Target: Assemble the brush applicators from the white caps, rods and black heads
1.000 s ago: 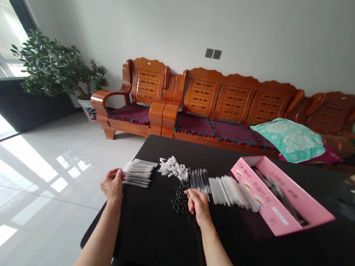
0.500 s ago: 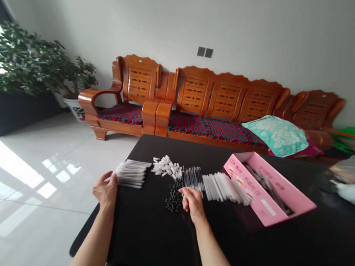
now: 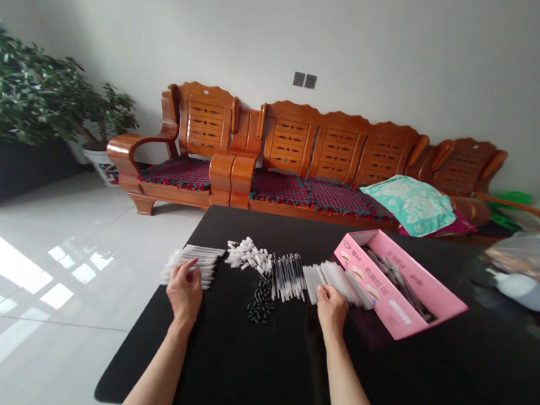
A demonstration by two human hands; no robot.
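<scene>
Here, at the right of the black table (image 3: 237, 363), one pink box (image 3: 379, 284), open-topped, with a heap of long dark sticks (image 3: 400, 274) inside, too jumbled to count. Farther right, one clear bag (image 3: 525, 250), contents too blurred to name, and near it one white bulb (image 3: 527, 292). On the floor at far left, one white pot (image 3: 98, 161) with a leafy plant (image 3: 38, 94) in it. Across the table, five groups: pens (image 3: 206, 257) in a row at the left edge, a pile of white caps (image 3: 249, 254), a scatter of black plugs (image 3: 261, 306), a row of refills (image 3: 289, 276), then tubes (image 3: 345, 285) just beside the box; all too crowded for an exact count. Over the pens, the left hand (image 3: 185, 293), with bent fingers and thumb near forefinger; impossible to tell whether pinching anything. At the near ends of the tubes, the right hand (image 3: 333, 306), with thumb and forefinger close together; likewise impossible to tell whether gripping one.
</scene>
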